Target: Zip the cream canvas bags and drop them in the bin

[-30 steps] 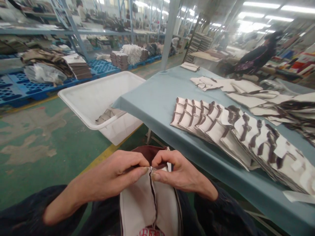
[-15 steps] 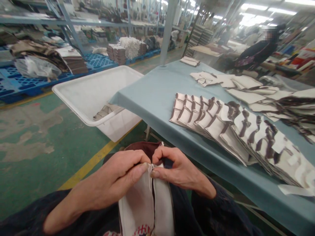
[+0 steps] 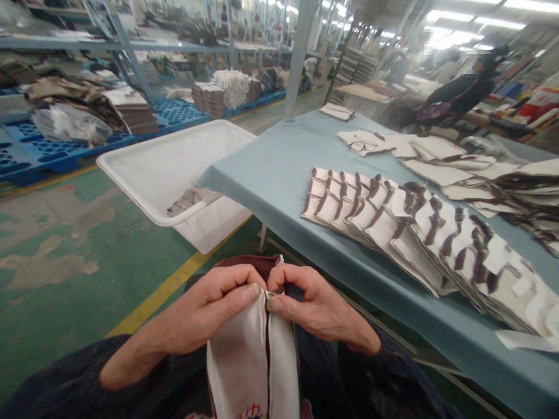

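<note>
A cream cloth pouch (image 3: 248, 361) with a dark maroon top edge and a dark seam down its middle lies on my lap at the bottom centre. My left hand (image 3: 205, 314) pinches its top edge on the left of the seam. My right hand (image 3: 314, 305) pinches the same edge on the right of the seam. The thumbs almost touch over the seam. Red print shows at the pouch's lower edge, cut off by the frame.
A table with a blue-grey cover (image 3: 279, 169) stands to my right, bearing an overlapping row of similar pouches (image 3: 419, 233) and loose flat pieces (image 3: 437, 151). A white plastic tub (image 3: 144, 192) sits on the green floor ahead. Blue pallets (image 3: 26, 151) with stacked goods lie beyond. A person (image 3: 458, 96) stands far right.
Both hands keep their pinch on the pouch's top edge. The pouch has slid slightly left and the view has shifted a little; the red print shows less.
</note>
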Available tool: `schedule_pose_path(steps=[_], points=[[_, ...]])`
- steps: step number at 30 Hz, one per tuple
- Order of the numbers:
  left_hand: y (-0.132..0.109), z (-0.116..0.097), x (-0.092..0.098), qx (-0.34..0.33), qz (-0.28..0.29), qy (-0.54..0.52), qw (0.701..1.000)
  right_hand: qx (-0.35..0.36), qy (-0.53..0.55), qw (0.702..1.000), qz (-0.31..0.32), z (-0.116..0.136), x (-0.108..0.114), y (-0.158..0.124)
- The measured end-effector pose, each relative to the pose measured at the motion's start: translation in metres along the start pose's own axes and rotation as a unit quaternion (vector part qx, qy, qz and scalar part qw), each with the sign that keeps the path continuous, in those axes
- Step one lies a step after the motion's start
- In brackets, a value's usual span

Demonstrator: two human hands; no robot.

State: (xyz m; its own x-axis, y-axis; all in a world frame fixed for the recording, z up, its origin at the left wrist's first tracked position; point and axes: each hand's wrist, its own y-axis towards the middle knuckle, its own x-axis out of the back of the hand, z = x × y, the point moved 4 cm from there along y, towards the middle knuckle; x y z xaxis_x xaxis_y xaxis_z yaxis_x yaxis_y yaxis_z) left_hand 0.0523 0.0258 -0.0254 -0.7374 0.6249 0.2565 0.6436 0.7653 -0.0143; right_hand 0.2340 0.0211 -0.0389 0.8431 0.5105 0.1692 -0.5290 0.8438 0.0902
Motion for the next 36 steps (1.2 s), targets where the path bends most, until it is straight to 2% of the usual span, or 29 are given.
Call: schedule_pose_path(steps=[4, 7, 10, 13, 17, 23, 30, 36], points=[[-0.001, -0.003, 0.0, 0.011, -0.033, 0.025, 0.999, 0.037, -0.117, 0.991, -0.048, 0.007, 0.0, -0.001], [-0.005, -0.005, 0.0, 0.029, -0.063, 0.076, 0.995, 0.096, -0.225, 0.966, -0.079, 0.017, 0.001, -0.001], [-0.01, -0.009, -0.001, 0.033, -0.068, 0.121, 0.99, 0.146, -0.288, 0.943, -0.081, 0.026, 0.001, -0.001], [-0.01, -0.013, -0.001, 0.021, -0.059, 0.137, 0.989, 0.153, -0.26, 0.949, -0.088, 0.027, 0.001, -0.001], [-0.006, -0.016, -0.003, 0.008, -0.049, 0.131, 0.99, 0.083, -0.162, 0.978, -0.097, 0.016, -0.001, -0.001], [-0.001, -0.015, -0.009, 0.019, -0.019, 0.113, 0.993, 0.001, -0.053, 0.995, -0.082, 0.006, -0.003, -0.003], [0.0, -0.013, -0.007, 0.029, -0.003, 0.105, 0.994, -0.037, -0.068, 0.993, -0.088, 0.004, -0.002, -0.005], [0.005, -0.002, -0.01, 0.062, -0.003, 0.028, 0.998, -0.033, -0.076, 0.994, -0.075, -0.002, -0.001, -0.005]])
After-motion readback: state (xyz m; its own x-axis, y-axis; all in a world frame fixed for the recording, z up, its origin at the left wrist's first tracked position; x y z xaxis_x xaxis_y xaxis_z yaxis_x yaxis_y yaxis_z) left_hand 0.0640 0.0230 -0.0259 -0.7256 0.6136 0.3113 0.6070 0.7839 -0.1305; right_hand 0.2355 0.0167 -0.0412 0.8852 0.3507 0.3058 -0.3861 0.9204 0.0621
